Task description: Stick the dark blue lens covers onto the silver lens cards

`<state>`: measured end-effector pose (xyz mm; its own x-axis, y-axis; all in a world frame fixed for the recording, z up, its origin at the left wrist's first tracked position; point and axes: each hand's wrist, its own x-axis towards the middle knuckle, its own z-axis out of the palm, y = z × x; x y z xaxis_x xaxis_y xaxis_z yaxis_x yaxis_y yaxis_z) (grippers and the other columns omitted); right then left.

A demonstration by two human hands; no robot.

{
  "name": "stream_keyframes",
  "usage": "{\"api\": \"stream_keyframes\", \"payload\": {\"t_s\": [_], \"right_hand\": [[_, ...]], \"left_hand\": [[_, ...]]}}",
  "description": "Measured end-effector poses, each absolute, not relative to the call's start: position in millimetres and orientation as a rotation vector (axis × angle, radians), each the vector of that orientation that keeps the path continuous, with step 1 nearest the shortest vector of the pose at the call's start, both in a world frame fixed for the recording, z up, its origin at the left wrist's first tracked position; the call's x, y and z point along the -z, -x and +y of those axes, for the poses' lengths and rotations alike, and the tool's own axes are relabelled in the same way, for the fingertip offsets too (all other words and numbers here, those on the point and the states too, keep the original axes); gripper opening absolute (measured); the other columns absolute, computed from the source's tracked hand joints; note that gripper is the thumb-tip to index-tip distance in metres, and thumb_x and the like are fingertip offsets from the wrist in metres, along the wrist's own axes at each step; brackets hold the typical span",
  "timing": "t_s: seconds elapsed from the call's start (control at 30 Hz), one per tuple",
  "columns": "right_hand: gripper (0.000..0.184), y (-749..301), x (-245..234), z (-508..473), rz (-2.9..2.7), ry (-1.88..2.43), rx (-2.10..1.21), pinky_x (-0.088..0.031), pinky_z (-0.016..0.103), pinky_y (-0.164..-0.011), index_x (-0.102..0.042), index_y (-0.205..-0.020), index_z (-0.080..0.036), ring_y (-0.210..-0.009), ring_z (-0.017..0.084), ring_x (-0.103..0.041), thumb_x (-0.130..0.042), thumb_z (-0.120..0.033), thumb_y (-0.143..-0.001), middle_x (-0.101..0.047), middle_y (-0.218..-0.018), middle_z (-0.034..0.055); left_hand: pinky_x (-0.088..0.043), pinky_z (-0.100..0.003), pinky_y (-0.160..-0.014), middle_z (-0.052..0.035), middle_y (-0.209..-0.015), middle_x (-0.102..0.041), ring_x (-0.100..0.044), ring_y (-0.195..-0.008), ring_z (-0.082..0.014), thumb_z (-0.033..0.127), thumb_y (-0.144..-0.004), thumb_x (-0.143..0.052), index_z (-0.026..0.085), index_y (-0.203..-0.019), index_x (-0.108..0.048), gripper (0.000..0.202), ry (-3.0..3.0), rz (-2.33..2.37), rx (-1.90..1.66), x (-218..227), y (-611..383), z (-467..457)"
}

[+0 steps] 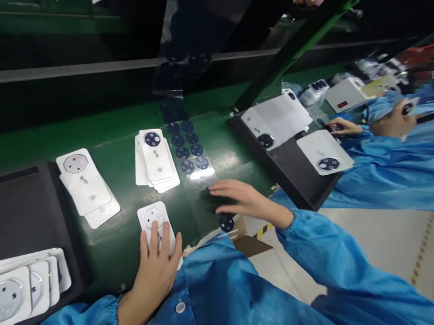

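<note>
A person's left hand (154,276) rests on a white card (162,216) on the green desk (112,252), its fingers (154,237) lying loosely, unclenched, as the open, empty right hand (244,197) spreads over clear film (205,172) bearing eight dark round lenses (188,138), with a ninth lens (226,223) just below the palm. Two stacks of white cards (84,185) (154,159) stand nearby, one topped by a dark lens, their small printing unreadable. A co-worker's hand (343,126) enters at right, partly cut off by a black tray (294,170).
</note>
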<state>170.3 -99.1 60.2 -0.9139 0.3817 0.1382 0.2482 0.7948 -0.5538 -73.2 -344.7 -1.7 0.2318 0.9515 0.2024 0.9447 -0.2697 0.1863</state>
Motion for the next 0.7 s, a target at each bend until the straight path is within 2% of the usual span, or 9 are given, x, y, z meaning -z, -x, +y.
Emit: {"api": "stream_keyframes", "payload": {"t_s": [0.07,0.17,0.3,0.4,0.5,0.6,0.7], "right_hand": [[0.052,-194,-53,-121,-2.824,0.496,-0.806,-0.049,0.055,-0.106,-0.058,-0.139,-0.021,-0.133,0.033,-0.053,-0.076,-0.041,-0.095,-0.061,-0.138,0.015],[0.055,-209,-46,-137,-2.862,0.546,-0.733,-0.047,0.056,-0.108,-0.055,-0.142,-0.02,-0.139,0.033,-0.046,-0.076,-0.037,-0.094,-0.06,-0.14,0.0149],[0.041,-206,-40,-139,-2.778,0.493,-0.619,-0.05,0.054,-0.103,-0.06,-0.136,-0.02,-0.129,0.032,-0.055,-0.072,-0.029,-0.098,-0.066,-0.131,0.0145],[0.031,-202,-38,-139,-2.746,0.468,-0.395,-0.055,0.052,-0.094,-0.065,-0.129,-0.016,-0.112,0.031,-0.063,-0.07,-0.024,-0.1,-0.069,-0.117,0.0165],[0.028,-198,-38,-137,-2.846,0.401,-0.273,-0.055,0.05,-0.095,-0.064,-0.129,-0.014,-0.099,0.027,-0.067,-0.065,-0.019,-0.102,-0.07,-0.108,0.0143],[0.025,-198,-40,-134,-2.925,0.347,-0.302,-0.052,0.052,-0.101,-0.064,-0.128,-0.013,-0.1,0.027,-0.067,-0.061,-0.022,-0.105,-0.07,-0.11,0.0141],[0.024,-202,-43,-134,-2.935,0.305,-0.339,-0.051,0.055,-0.104,-0.064,-0.126,-0.013,-0.113,0.03,-0.064,-0.061,-0.025,-0.105,-0.068,-0.117,0.0161]], "left_hand": [[-0.028,-0.077,-0.107,-0.0295,-0.152,-0.038,-0.027,-0.143,-0.0561,0.037,-0.079,-0.079,0.016,-0.138,-0.056,0.067,-2.43,1.866,-0.416,1,74,-345],[-0.021,-0.079,-0.11,-0.0297,-0.155,-0.032,-0.02,-0.146,-0.0544,0.044,-0.074,-0.084,0.017,-0.142,-0.054,0.079,-2.408,1.828,-0.351,-2,75,-345],[-0.02,-0.077,-0.112,-0.0298,-0.157,-0.027,-0.016,-0.148,-0.0527,0.045,-0.075,-0.085,0.016,-0.142,-0.054,0.08,-2.404,1.821,-0.315,-3,76,-345],[-0.022,-0.076,-0.112,-0.0295,-0.158,-0.026,-0.015,-0.148,-0.0529,0.045,-0.079,-0.081,0.017,-0.143,-0.053,0.075,-2.417,1.825,-0.29,-2,76,-345],[-0.022,-0.076,-0.112,-0.03,-0.158,-0.026,-0.015,-0.147,-0.0537,0.047,-0.08,-0.08,0.016,-0.143,-0.053,0.075,-2.438,1.816,-0.267,-2,76,-346],[-0.021,-0.076,-0.113,-0.0302,-0.158,-0.025,-0.015,-0.147,-0.0541,0.05,-0.08,-0.08,0.016,-0.144,-0.053,0.077,-2.445,1.819,-0.262,-2,75,-347],[-0.02,-0.075,-0.114,-0.0301,-0.158,-0.025,-0.016,-0.147,-0.0539,0.05,-0.08,-0.08,0.016,-0.143,-0.053,0.077,-2.448,1.83,-0.269,-3,75,-347]]}}
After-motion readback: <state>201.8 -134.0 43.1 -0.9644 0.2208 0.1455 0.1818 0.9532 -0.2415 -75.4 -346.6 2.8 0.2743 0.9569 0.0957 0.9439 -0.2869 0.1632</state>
